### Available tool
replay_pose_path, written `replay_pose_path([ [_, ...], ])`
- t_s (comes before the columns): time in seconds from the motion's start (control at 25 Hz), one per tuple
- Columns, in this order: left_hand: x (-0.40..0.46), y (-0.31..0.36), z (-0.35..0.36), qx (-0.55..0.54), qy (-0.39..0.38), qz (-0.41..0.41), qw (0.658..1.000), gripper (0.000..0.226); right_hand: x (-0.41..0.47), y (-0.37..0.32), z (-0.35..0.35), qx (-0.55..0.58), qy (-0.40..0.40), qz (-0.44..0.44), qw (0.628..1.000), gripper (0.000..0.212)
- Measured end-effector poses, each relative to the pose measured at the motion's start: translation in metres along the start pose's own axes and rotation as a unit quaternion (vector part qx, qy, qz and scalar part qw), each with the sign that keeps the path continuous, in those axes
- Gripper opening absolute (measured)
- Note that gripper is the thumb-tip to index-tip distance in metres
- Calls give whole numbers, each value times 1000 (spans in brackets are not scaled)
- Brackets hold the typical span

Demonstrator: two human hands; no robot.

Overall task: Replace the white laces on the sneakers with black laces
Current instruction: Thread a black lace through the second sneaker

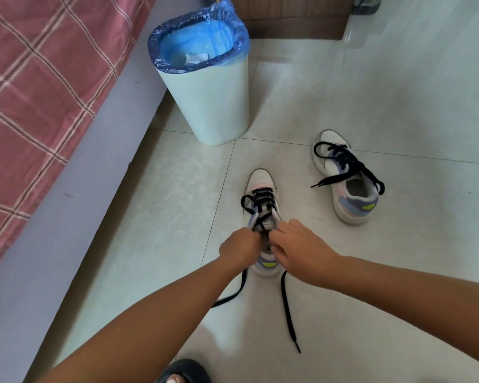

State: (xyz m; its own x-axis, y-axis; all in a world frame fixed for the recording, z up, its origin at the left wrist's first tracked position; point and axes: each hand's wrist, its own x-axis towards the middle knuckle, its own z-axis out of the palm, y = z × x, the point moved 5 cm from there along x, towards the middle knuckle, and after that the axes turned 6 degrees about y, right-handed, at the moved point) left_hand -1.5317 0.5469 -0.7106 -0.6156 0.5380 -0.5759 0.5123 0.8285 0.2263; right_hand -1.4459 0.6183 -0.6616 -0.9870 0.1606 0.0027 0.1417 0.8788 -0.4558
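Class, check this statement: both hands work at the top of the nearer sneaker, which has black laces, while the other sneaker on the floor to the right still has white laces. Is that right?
Not quite. In the head view the other sneaker also carries a black lace, loosely threaded, not a white one. The rest holds: the left hand and right hand work at the top of the nearer sneaker.

I see two bare arms coming in from the bottom, with no sleeves on them as far as I can see. The left hand [239, 248] and the right hand [301, 251] have no rings, no watch and no gloves. Down at the bottom edge I see a black slipper [185, 370] with bare toes [177, 379] poking out.
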Motion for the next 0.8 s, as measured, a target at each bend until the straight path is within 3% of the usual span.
replay_pose_path([
  [0.08, 0, -1, -1, 5, 9, -18, 1000, 29, -24, -6, -8, 36, 17, -35, 999, 16],
  [0.32, 1, -3, 0, 16, 20, -33, 999, 27, -89, -48, -9, 165, -49, -104, 980, 19],
  [0.6, -3, -4, 0, 29, 24, -49, 998, 25, -73, -65, -5, 265, -89, -90, 956, 15],
  [0.72, -1, -5, 0, -30, 3, -51, 998, 21, -71, -61, 1, 254, -125, -102, 954, 16],
  [0.8, 0, -10, -1, -122, -11, -50, 991, 32, -70, -54, -3, 254, -120, -84, 956, 17],
])
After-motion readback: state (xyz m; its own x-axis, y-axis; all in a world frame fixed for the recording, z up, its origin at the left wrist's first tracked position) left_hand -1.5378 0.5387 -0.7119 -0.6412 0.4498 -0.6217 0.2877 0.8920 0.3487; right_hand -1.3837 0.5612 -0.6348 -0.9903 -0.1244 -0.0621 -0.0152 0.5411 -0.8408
